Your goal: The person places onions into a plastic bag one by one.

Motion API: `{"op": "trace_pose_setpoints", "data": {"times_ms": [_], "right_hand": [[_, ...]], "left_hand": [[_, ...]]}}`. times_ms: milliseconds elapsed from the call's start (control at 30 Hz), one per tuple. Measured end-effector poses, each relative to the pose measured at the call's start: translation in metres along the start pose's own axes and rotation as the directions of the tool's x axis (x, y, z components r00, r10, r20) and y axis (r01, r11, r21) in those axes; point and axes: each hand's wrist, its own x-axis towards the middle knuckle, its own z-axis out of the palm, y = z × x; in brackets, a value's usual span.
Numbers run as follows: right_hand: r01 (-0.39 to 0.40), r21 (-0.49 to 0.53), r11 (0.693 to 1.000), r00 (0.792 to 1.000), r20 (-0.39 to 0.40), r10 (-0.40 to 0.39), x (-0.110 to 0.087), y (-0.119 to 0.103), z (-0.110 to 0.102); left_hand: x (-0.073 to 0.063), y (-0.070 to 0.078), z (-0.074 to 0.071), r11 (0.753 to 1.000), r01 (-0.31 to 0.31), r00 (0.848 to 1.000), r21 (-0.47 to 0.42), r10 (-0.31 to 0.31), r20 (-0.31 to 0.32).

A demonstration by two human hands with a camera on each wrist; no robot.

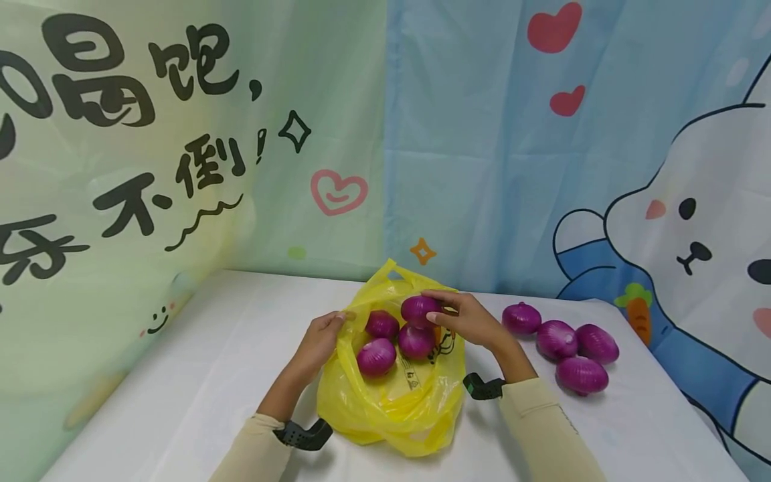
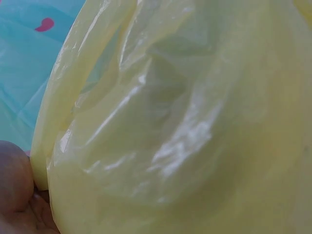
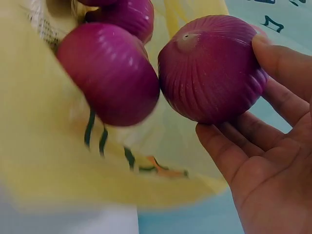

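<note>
A yellow plastic bag (image 1: 385, 418) stands on the white table with its mouth spread wide. The left hand (image 1: 320, 340) pinches the bag's left rim between thumb and fingers; in the left wrist view, the yellow film (image 2: 146, 161) fills most of the picture. Inside the bag lie several purple onions, among them a lower-left onion (image 1: 376, 357). At the bag's upper right the right hand (image 1: 466, 320) holds another onion (image 1: 418, 311) by its fingertips. In the right wrist view that held onion (image 3: 209, 73) is right beside an onion (image 3: 109, 73) in the bag.
To the right of the bag, several more onions (image 1: 557, 340) sit in a cluster on the white table (image 1: 241, 375). A printed cloth backdrop (image 1: 470, 167) hangs along the table's back and left edges. Dark cameras are strapped to both wrists.
</note>
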Motion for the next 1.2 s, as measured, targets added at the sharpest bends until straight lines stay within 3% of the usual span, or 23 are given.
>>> {"op": "trace_pose_setpoints", "data": {"times_ms": [233,400,767,1200], "right_hand": [[0.060,0.024,0.998,0.998,0.005,-0.060,0.020,0.001,0.018],[0.077,-0.006,0.997,0.997,-0.032,-0.077,0.031,0.000,0.033],[0.035,-0.023,0.999,0.996,-0.081,-0.037,0.047,0.001,0.051],[-0.042,-0.062,0.997,0.995,-0.098,0.035,0.047,0.017,0.060]], "left_hand": [[0.003,-0.007,-0.001,1.000,-0.020,1.000,-0.019,0.020,-0.001],[0.004,-0.008,-0.001,1.000,-0.021,1.000,0.000,0.021,-0.014],[0.003,-0.005,-0.002,1.000,-0.028,0.999,0.013,0.029,-0.043],[0.006,-0.006,-0.005,1.000,-0.002,0.997,0.025,0.004,-0.081]]}}
